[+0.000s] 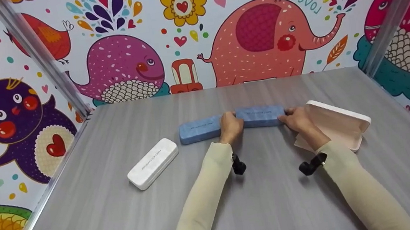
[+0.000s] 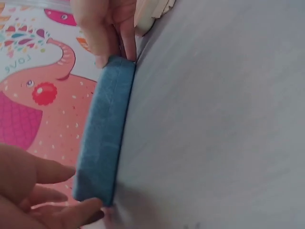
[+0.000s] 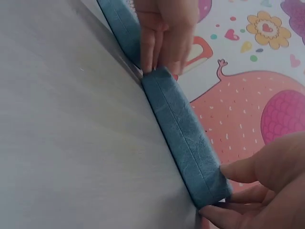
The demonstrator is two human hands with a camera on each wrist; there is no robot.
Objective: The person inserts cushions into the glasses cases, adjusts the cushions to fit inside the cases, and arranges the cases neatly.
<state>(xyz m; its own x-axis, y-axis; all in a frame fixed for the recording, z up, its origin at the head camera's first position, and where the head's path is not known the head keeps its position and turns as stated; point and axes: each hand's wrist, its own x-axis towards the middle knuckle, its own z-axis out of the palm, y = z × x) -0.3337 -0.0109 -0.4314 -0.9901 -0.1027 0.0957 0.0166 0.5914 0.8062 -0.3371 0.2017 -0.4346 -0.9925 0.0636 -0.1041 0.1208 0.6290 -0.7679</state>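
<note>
A blue glasses case (image 1: 261,116) lies lengthwise on the table between both hands, its lid closed and printed with small lettering. My left hand (image 1: 231,127) holds its left end, thumb at the front corner. The right hand (image 1: 300,121) pinches the opposite end between thumb and fingers. In the left wrist view the case (image 2: 105,129) shows its long front side, with fingers at each end. A second blue glasses case (image 1: 199,130) sits just left of the left hand, which partly covers its right end.
A closed white glasses case (image 1: 152,164) lies at an angle on the left of the grey table (image 1: 261,201). On the right, behind the right forearm, an open case (image 1: 335,123) shows a pale pink inside. A patterned wall (image 1: 188,36) borders the table's far edge.
</note>
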